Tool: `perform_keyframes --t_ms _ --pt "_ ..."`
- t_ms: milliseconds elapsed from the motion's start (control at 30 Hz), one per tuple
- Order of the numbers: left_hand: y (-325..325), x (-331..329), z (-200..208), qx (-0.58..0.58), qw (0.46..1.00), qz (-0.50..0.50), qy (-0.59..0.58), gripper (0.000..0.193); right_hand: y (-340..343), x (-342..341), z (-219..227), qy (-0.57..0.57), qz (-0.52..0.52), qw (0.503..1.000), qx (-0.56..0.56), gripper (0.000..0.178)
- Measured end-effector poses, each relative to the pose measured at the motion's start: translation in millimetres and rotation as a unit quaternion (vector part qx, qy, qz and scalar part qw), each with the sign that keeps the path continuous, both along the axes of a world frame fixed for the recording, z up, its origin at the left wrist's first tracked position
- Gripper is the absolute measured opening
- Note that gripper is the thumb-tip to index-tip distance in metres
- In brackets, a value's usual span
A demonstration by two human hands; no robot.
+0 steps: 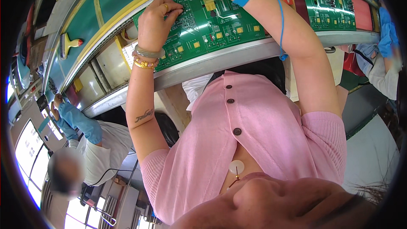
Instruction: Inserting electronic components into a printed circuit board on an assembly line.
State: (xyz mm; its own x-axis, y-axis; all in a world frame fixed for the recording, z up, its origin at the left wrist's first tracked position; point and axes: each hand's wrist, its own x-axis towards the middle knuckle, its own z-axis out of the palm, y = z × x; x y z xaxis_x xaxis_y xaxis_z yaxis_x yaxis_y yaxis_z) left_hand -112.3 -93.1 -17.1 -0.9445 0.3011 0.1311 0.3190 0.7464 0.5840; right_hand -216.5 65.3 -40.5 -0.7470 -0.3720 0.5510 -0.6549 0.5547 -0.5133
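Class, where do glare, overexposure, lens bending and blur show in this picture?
Head view, top: white glare streaks the circuit board; head view, left: the window is washed out, the co-worker's head blurred; head view, centre: the metal rail bows.

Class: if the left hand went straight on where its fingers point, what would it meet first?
The left hand would most likely meet the green circuit board, close by the fingertips; whether they touch it is hard to tell.
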Motion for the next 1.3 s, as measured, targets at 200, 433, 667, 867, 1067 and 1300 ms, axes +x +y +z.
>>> perform_keyframes --t_ms 200,433,667,867,1067,1300 --pt "-19 9 1 -0.032 0.999 -0.002 0.003 0.007 1 27 24 -0.154 0.051 0.987 0.000 0.013" --pt "2 -8 7 -0.058 0.995 -0.073 0.032 0.010 58 56 67 -0.134 0.013 0.991 0.023 0.013" --pt "-3 -3 7 -0.062 0.994 -0.078 0.046 0.008 64 52 33 -0.190 0.034 0.980 -0.048 0.012" --pt "-2 -4 11 -0.074 0.992 -0.103 0.029 0.007 67 55 40 -0.247 0.010 0.968 -0.037 0.013" --pt "5 -4 14 -0.125 0.986 -0.108 0.036 0.008 72 54 28 -0.134 0.016 0.991 0.002 0.014" --pt "-2 -45 15 -0.042 0.995 -0.040 0.085 0.009 108 72 27 0.044 0.103 0.987 -0.111 0.014"
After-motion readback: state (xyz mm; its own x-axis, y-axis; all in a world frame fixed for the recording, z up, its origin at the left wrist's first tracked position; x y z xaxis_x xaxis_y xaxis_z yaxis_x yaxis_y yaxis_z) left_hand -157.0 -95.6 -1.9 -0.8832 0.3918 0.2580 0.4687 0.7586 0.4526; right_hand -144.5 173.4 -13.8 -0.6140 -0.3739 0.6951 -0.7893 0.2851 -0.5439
